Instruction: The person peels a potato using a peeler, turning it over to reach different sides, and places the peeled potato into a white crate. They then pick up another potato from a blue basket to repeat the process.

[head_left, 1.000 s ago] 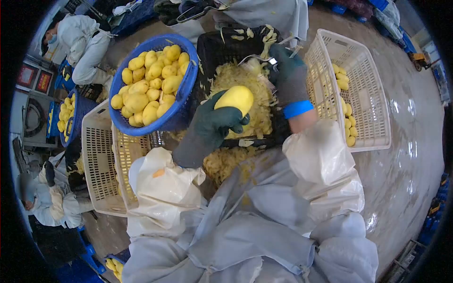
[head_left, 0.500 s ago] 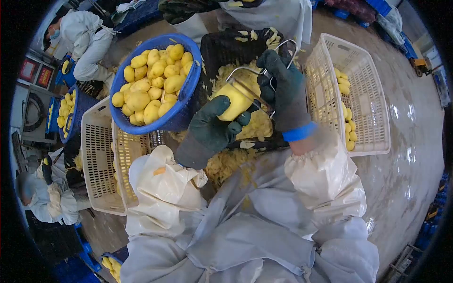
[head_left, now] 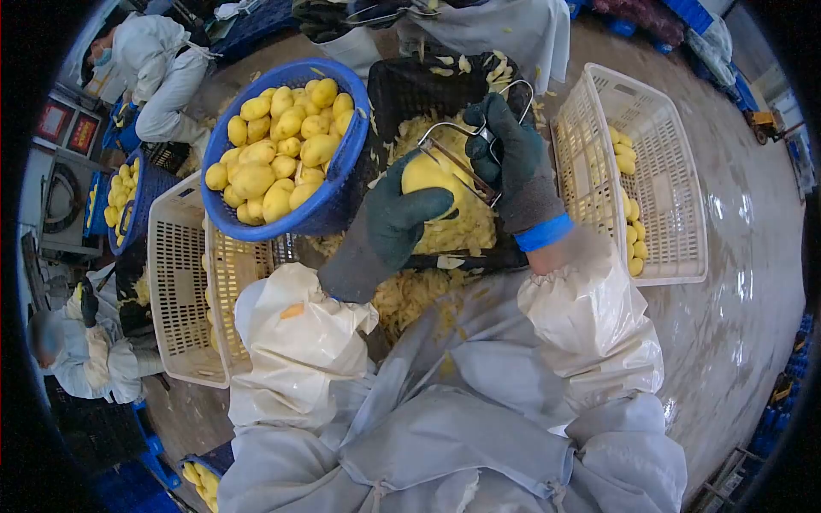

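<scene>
Head view shows a smooth, pale-yellow, peeled potato point(head_left: 426, 175) clasped in the gloved left grip point(head_left: 389, 227), the right grip point(head_left: 513, 167) closed around a wire peeler point(head_left: 455, 161) laid against it.

- The head camera is looking forward and steeply down from the person's head, over the grey apron point(head_left: 462, 419).
- It is sitting close above the left hand point(head_left: 389, 227) and right hand point(head_left: 513, 162).
- Its fisheye lens is bending the edges, taking in the blue basket point(head_left: 335, 205), the white crate point(head_left: 676, 171) and the wet floor point(head_left: 744, 291).
</scene>
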Tool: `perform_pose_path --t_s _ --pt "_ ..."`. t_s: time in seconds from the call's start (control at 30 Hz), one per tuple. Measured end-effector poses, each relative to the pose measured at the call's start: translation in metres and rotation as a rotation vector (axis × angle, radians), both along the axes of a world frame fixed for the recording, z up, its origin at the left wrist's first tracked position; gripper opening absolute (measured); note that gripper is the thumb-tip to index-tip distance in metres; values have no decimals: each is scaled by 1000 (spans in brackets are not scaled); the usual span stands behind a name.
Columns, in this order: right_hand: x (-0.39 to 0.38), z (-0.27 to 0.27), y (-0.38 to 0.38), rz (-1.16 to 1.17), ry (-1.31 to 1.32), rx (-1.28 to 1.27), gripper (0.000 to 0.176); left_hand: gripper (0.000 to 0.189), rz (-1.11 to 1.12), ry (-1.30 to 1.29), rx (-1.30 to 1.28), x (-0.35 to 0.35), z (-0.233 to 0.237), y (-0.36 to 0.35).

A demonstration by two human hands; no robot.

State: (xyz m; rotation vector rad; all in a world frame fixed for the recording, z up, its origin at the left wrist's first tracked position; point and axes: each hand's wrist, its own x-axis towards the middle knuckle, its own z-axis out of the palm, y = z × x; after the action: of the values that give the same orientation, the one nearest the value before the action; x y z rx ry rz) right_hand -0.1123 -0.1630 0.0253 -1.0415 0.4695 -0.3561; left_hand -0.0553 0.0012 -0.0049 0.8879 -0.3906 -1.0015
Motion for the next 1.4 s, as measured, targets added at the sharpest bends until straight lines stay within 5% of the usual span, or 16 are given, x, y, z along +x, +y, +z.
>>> perform_pose_path --t_s 0.33,0.5,0.7,0.77,0.83,0.93,0.97,1.07,1.13,1.17,1.27,1.33,1.4 --pt "-2 -7 2 31 8 110 34 48 36 342 -71 -9 11 2" --pt "2 0 -6 -75 -85 125 28 51 67 16 40 -6 6 2" --pt "4 -2 -10 -69 -13 -343 17 51 82 -122 297 -13 26 4" --pt "23 -22 -33 -419 -77 -403 20 52 103 -250 294 -16 19 7" --pt "23 -10 -36 -393 -139 -212 21 53 117 -387 298 -10 22 11" --pt "1 7 -5 -106 -19 -469 19 53 203 -750 455 -5 20 10" --pt "-1 17 19 -96 14 -324 19 53 195 -744 455 -5 20 10" --pt "11 -12 -12 -75 -11 -432 20 51 300 -979 514 -11 18 10" --pt "30 -34 -39 -449 -142 -641 20 50 319 -1028 461 -15 25 9" --pt "29 -37 -41 -455 -147 -638 20 50 327 -1070 408 -13 28 9" --pt "-1 15 -2 -120 43 -268 19 54 292 -1018 495 -13 25 9" --pt "-1 2 2 -114 -31 -456 20 57 160 -1203 707 -13 24 13" --pt "10 -19 -24 -155 -80 -578 20 58 315 -1311 561 -16 11 9"
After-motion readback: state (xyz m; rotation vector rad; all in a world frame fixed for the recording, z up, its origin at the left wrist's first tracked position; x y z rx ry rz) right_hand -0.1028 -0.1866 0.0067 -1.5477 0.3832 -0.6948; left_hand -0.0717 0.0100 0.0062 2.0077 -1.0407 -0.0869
